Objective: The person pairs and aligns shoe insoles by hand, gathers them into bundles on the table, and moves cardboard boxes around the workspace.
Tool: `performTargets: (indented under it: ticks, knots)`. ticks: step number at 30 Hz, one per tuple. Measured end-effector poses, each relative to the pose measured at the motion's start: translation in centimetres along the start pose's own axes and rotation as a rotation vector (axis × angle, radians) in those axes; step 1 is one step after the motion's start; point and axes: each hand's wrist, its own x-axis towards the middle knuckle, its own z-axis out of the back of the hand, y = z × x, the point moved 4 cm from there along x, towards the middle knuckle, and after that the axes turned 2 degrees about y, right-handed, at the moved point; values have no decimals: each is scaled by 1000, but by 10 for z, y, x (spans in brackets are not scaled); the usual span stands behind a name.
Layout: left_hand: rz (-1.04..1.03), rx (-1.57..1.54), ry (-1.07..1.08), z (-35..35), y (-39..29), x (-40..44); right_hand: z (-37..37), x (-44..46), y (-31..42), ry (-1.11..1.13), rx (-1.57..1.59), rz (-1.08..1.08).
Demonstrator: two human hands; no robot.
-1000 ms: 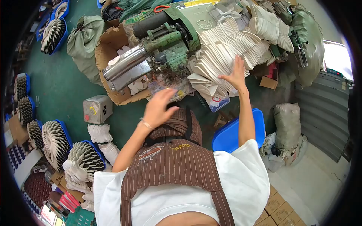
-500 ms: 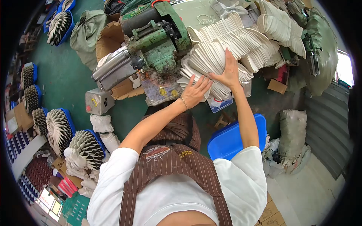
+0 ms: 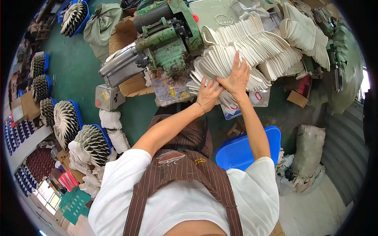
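Both hands rest on the near edge of a large pile of white, flat, insole-like pieces [image 3: 224, 59] on the workbench. My left hand [image 3: 208, 94] lies on the lower left of the pile, its fingers spread over the piece edges. Close beside it on the right, my right hand [image 3: 236, 78] is spread on top of the pieces, fingers pointing up and apart. The two hands nearly touch at the thumb. Left of the pile stands a green machine [image 3: 167, 49] with shiny metal rollers.
A blue bin [image 3: 236, 151] is below my right forearm. A cardboard box [image 3: 136, 84] and metal can [image 3: 108, 97] stand left of the bench. Blue trays with stacked pieces [image 3: 92, 143] line the left. A filled sack [image 3: 309, 151] lies at right.
My left hand has come from in front of the machine onto the pile, beside my right hand. My right hand has moved slightly left and inward. The camera view has shifted.
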Motion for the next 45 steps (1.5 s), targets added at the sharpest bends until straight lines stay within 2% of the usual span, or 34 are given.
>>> performTargets:
  ticks: [3,4,6,8,10,11,12,13,15,17,18,21,22,23,25,26,27,29,31,33,34,35,36,37,39,41,43,44,45]
  knots:
    - [24,-28,59,15,-3,3,7,-2,-2,-11,109,-72]
    - [-75,-46,91,24,-10,5,11,0,-6,-40,203,-128]
    - [-194,-58,164,41,-26,2,19,4,-31,-391,267,-121]
    - [-233,-19,142,53,-31,3,41,16,-71,-566,724,-364]
    - [-279,44,123,67,-39,12,77,24,-106,-457,1698,-505]
    - [-285,41,116,74,-41,21,96,23,-126,-387,1931,-482]
    - [-317,77,33,85,-42,31,122,13,-118,-362,1986,-510]
    - [-351,115,-52,95,-42,43,137,6,-117,-468,1875,-431]
    - [-352,102,-78,103,-44,75,145,-10,-124,-493,1862,-420]
    - [-490,228,2,102,-49,97,162,-36,-153,-511,1844,-425]
    - [-485,251,55,86,-41,105,170,-50,-167,-521,1839,-429]
    - [-487,259,15,56,-7,117,212,-98,-242,-564,1819,-419]
    - [-430,227,185,52,0,120,234,-112,-289,-581,1809,-421]
    - [-435,226,175,46,2,124,218,-147,-236,-598,1798,-427]
    - [-451,73,-81,37,2,127,205,-172,-195,-638,1773,-448]
    - [-439,71,7,35,1,131,199,-172,-182,-661,1759,-456]
    - [-450,68,-1,36,-2,131,197,-164,-184,-686,1748,-464]
    - [-352,151,-55,50,-7,123,173,-158,-141,-734,1729,-487]
    - [-342,193,-18,92,-15,99,155,-166,-121,-776,1717,-524]
    - [-134,-664,27,129,-6,64,153,-144,-25,-637,1718,-688]
    - [-133,-661,27,142,-6,41,137,-137,1,-505,1869,-665]
    - [44,-1240,215,147,-1,16,119,-130,26,-359,2017,-636]
    - [251,-1809,402,149,5,-5,104,-121,52,-172,2033,-517]
    - [87,-1582,364,143,21,-21,90,-112,81,22,2038,-396]
    - [259,-1754,302,196,40,-50,81,-97,138,143,1960,-252]
    - [338,-1778,228,216,68,-82,79,-88,184,263,1928,-144]
    - [412,-1808,132,229,87,-108,79,-82,218,116,1528,39]
    - [443,-1783,32,234,95,-119,80,-84,228,86,1197,78]
    - [475,-1756,-65,237,104,-130,81,-86,241,121,1198,108]
